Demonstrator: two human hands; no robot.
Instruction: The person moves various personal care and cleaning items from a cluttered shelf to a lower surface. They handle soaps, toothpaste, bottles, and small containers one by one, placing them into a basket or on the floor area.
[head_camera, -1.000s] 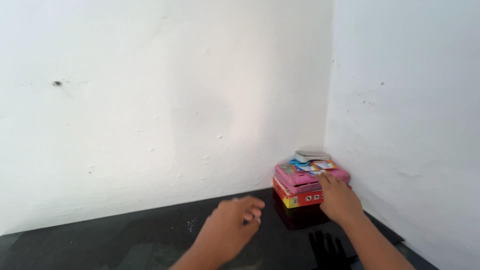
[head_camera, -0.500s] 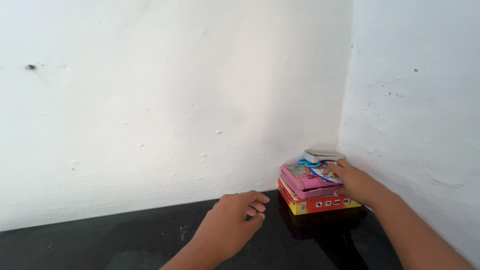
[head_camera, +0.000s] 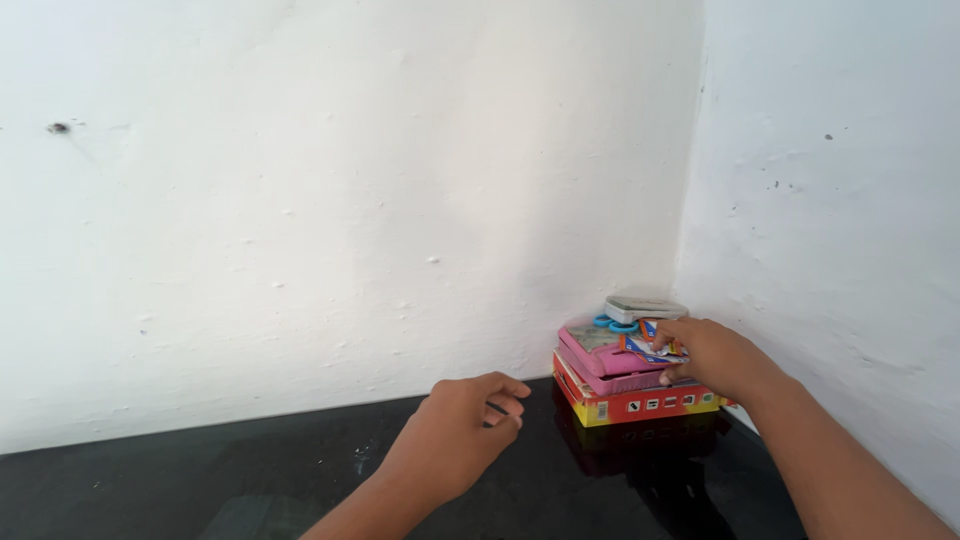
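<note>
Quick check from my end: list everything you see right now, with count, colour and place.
Flat box: one, red and yellow, bottom of the stack in the corner of the tabletop.
Pink case: one, pink, on the flat box.
Scissors: one pair, blue handles, on the pink case.
Small box: one, pale grey-white, top of the stack by the right wall.
Small packet: one, multicoloured, under the right hand's fingers.
Tabletop: one, glossy black.
Walls: two, white, meeting at the corner.
Left hand: loosely curled, empty, over the tabletop.
Right hand: on the stack, gripping the small packet.
</note>
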